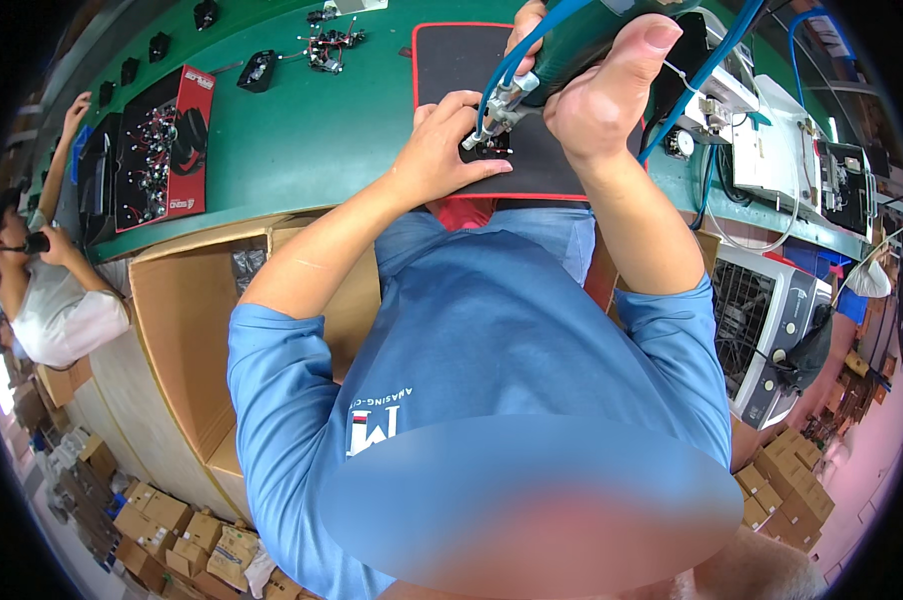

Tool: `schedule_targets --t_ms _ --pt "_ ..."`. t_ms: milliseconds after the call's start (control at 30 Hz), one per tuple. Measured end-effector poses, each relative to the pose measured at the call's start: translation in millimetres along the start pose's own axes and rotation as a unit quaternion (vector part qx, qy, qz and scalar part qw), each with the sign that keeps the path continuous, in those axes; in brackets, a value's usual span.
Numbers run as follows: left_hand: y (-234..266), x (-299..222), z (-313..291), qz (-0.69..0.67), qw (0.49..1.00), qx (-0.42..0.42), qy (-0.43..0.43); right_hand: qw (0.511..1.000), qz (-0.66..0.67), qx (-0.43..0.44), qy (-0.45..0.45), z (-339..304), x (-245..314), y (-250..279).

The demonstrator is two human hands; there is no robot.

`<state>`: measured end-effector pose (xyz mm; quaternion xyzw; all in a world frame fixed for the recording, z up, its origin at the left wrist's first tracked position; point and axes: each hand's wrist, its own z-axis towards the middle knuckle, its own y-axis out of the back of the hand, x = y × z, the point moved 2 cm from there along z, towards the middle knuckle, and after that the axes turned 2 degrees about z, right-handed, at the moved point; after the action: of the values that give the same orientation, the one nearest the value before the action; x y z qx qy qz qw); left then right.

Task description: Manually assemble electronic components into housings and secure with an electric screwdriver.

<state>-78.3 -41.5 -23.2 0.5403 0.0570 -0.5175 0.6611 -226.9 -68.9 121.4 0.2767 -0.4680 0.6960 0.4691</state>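
My right hand (604, 108) is wrapped round the dark green body of a power screwdriver (580, 48), held tilted above a black mat (452, 75) with a red edge. The metal nose of the screwdriver points down and left, and its tip reaches a small black part (494, 150) on the mat. My left hand (440, 150) steadies that part, fingers on the far side and thumb on the near side. Its exact kind is too small to tell, and the fingers and the tool partly cover it.
On the green bench (302, 140), a red box (194, 140) of small wired parts stands left. Farther back lie a black plastic housing (258, 70) and wired assemblies (330, 48). Blue hoses (699, 85) hang beside a white machine (767, 155). A co-worker (57, 280) works at far left.
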Motion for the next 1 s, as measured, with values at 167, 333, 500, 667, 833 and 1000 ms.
schedule_targets --t_ms 167,333,500,667,833,1000 --pt "9.9 -13.2 1.6 -0.009 1.000 -0.001 -0.019 0.997 0.003 0.072 -0.014 7.3 4.8 8.4" --pt "10.9 -1.9 -1.4 -0.080 0.996 -0.025 -0.001 0.998 0.052 -0.022 -0.027 7.8 14.6 0.3" --pt "5.0 2.8 1.2 -0.086 0.995 -0.039 0.008 1.000 0.023 0.016 -0.002 5.6 12.5 0.8" --pt "6.0 0.8 -0.1 -0.101 0.994 -0.041 0.015 0.999 0.032 0.005 0.002 6.1 13.2 0.9" --pt "6.5 2.3 -0.6 -0.106 0.993 -0.038 0.021 0.994 0.083 -0.060 -0.021 7.2 23.6 -9.8" --pt "8.8 -1.2 -1.4 -0.099 0.993 -0.051 0.021 1.000 0.020 0.010 0.009 6.5 19.2 -4.1"
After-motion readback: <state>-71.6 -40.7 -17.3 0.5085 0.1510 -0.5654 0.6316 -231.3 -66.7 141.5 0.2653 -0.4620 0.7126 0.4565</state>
